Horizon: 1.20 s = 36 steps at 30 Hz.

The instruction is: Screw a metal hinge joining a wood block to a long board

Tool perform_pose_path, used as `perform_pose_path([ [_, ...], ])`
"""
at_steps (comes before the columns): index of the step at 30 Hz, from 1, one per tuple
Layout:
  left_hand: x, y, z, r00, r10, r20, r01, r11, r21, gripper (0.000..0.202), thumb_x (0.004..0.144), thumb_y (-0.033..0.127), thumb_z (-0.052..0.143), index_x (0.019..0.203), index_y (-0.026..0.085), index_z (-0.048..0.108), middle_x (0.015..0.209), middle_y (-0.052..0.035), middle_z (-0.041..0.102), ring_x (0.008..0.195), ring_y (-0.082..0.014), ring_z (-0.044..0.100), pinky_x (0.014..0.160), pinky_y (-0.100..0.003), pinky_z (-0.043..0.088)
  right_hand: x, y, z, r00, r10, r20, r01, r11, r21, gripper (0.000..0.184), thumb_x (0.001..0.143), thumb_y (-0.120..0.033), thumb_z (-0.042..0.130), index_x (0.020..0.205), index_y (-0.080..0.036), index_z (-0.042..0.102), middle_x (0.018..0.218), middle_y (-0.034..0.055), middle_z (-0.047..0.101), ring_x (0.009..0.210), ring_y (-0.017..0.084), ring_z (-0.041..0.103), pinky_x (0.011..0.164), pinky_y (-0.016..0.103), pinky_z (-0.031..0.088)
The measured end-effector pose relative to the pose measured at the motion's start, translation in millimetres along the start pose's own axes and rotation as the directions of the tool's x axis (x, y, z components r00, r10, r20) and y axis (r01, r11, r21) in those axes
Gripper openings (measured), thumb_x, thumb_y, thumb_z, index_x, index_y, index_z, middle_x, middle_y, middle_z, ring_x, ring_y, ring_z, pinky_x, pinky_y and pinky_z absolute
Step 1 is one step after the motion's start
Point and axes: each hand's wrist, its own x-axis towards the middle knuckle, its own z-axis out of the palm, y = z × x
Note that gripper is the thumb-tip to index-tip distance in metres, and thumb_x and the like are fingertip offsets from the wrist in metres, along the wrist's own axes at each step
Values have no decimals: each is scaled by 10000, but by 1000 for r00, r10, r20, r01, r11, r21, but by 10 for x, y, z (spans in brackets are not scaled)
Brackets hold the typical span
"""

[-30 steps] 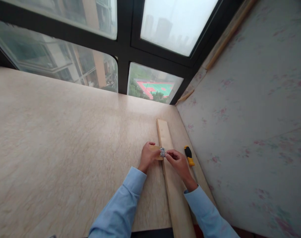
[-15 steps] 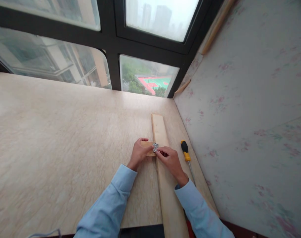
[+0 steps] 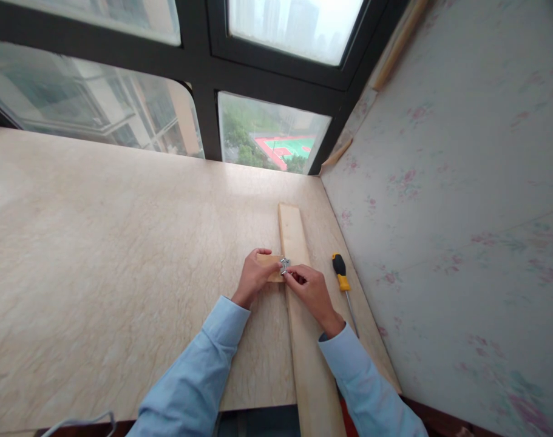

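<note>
My left hand is closed around a short, flat wooden piece, its thumb reaching to a small shiny metal fitting. The fitting's exact kind is too small to make out. From the other side my right hand pinches at the fitting's lower end with thumb and forefinger; its remaining fingers are curled in. Beneath both hands runs a long pale wooden board, the short piece meeting its left edge crosswise. To the right of my right hand lies a screwdriver with a black and yellow handle.
The marbled ledge spreads left beneath a dark-framed window. A wall with floral paper rises close on the right. At the bottom left a pale cable curves over the ledge's front edge, and something red shows by my right sleeve.
The whole view has shifted slightly, so ledge and hands appear a little higher. Both hands keep their hold at the fitting, with only a slight movement of the right fingertips.
</note>
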Motion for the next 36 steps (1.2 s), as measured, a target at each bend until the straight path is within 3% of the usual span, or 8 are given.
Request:
perform_pose_path([
  [8, 21, -29, -3, 1000, 0, -7, 0, 1000, 12, 494, 550, 233, 816, 980, 132, 595, 797, -41, 671, 693, -165, 635, 598, -250, 510, -40, -48, -46, 999, 46, 13, -47, 999, 28, 113, 854, -225, 633, 825, -187, 736, 793, 50, 741, 663, 168, 638, 643, 281, 493],
  [15, -5, 13, -1, 1000, -7, -20, 8, 999, 46, 514, 543, 262, 825, 989, 135, 606, 801, -38, 668, 698, -168, 631, 602, -250, 502, -189, -59, -242, 995, 96, 5, -96, 995, 35, 153, 858, -284, 646, 933, -179, 729, 752, 31, 689, 617, 148, 591, 597, 270, 483],
  [22, 1, 17, -6, 1000, -30, 1, 29, 999, 44, 553, 539, 309, 834, 1009, 133, 604, 821, -55, 676, 689, -171, 639, 589, -256, 505, -465, 95, -703, 973, 190, -133, -192, 981, -4, 213, 871, -354, 611, 949, -192, 725, 744, 35, 667, 617, 160, 581, 586, 285, 480],
  [26, -3, 44, -7, 999, -32, -9, 32, 996, 88, 572, 535, 322, 833, 1021, 118, 610, 827, -58, 671, 674, -166, 632, 570, -252, 501, -491, 364, -950, 904, 299, -306, -346, 932, -111, 351, 856, -433, 586, 1025, -151, 711, 799, 71, 679, 635, 187, 583, 611, 321, 484],
  [28, -8, 60, -7, 999, -30, -14, 32, 994, 101, 583, 527, 331, 838, 1021, 114, 616, 822, -55, 669, 659, -162, 628, 560, -248, 499, -460, 510, -999, 880, 339, -333, -418, 885, -203, 436, 834, -470, 594, 1072, -120, 696, 829, 90, 684, 642, 201, 586, 631, 343, 482],
  [31, -17, 82, -6, 999, -33, -20, 35, 993, 114, 584, 526, 332, 843, 1022, 117, 621, 815, -50, 672, 647, -156, 628, 558, -246, 503, -391, 660, -973, 876, 400, -269, -468, 838, -280, 455, 795, -472, 638, 1059, -106, 696, 845, 103, 698, 708, 226, 626, 658, 341, 476],
  [36, -27, 105, -2, 998, -49, -30, 52, 992, 115, 573, 523, 315, 849, 1015, 125, 625, 798, -41, 676, 627, -152, 628, 548, -242, 504, -310, 703, -879, 866, 467, -177, -497, 841, -212, 209, 768, -353, 663, 819, -158, 717, 725, 60, 709, 667, 205, 644, 584, 283, 433],
])
